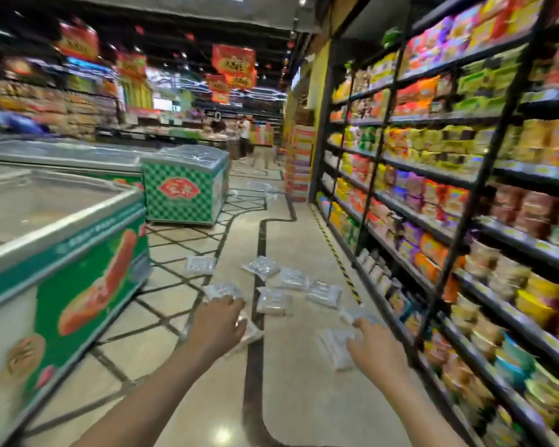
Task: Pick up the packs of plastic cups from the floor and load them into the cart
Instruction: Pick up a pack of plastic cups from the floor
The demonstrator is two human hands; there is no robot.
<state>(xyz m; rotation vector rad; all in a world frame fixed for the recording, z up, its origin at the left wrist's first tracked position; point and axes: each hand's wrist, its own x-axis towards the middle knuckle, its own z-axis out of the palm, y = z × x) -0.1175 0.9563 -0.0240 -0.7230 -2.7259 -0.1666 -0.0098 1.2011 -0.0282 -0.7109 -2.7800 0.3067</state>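
Clear plastic packs of cups (273, 300) lay scattered over the beige tiled floor (304, 382) of a shop aisle, most of them in a loose cluster near the foot of the shelving (449, 195) on the right. One pack (200, 264) lay apart to the left, close to the green chest freezer (55, 253). Both hands reached forward and down over the packs, well apart from each other. The left hand (218, 322) hung with fingers spread and loosely bent over a pack (249, 333) partly hidden beneath it; motion blur kept me from telling whether it touched it. The right hand (376, 346) had its fingers stretched out just beside another pack (336, 346), its fingertips (359, 322) near a further one (357, 314); contact could not be judged. Neither hand visibly held anything. A second green freezer (184, 185) stood farther up the aisle, and red banners (234, 61) hung from the ceiling.
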